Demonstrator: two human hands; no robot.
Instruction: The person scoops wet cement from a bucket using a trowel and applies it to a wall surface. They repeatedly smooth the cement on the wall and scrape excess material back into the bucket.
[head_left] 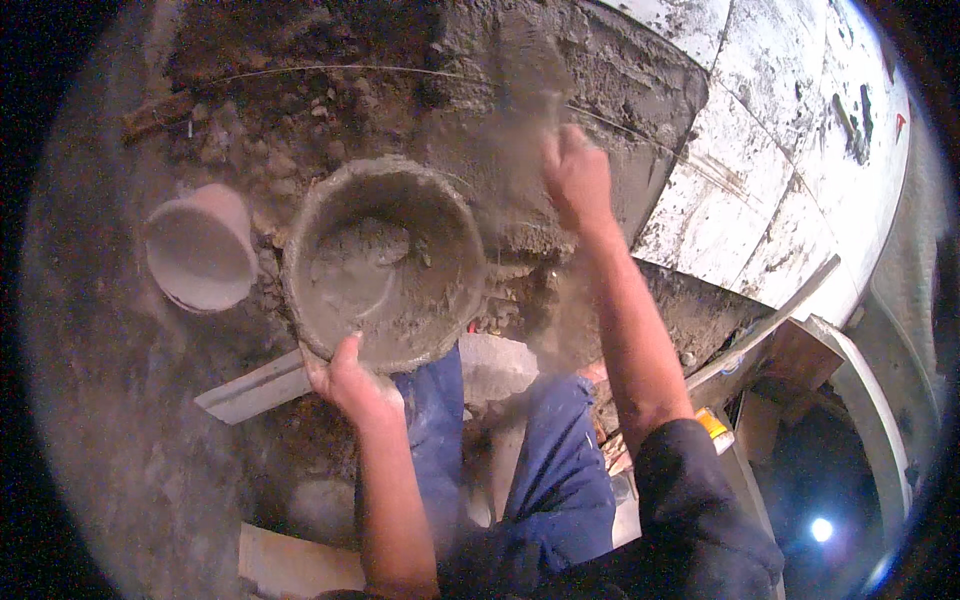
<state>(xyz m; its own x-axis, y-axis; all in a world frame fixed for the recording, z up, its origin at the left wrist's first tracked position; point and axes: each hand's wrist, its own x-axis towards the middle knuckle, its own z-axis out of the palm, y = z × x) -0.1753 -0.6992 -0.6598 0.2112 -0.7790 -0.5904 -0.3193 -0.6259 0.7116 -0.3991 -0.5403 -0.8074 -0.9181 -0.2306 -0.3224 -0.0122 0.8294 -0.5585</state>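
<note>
My left hand [362, 388] grips the near rim of a round bucket [465, 215], thumb over the edge, and tips it a little. Wet grey mortar [350, 265] lies in the bucket and crusts its rim. Ahead and to the right, my right hand [580, 180] is closed in a fist over a bed of spread mortar [630, 90]. From that fist extends what looks like a trowel [530, 105], its grey blade smeared by motion. A thin string [400, 68] runs across the mortar bed and onto the white tiles [740, 190].
A smaller pale bucket [205, 250] stands left of the mortar bucket on rough, dusty ground. Stones and rubble [240, 140] lie beyond it. A flat board [255, 388] sticks out below the mortar bucket. Wooden pieces [800, 345] and a bright lamp [821, 529] are at lower right.
</note>
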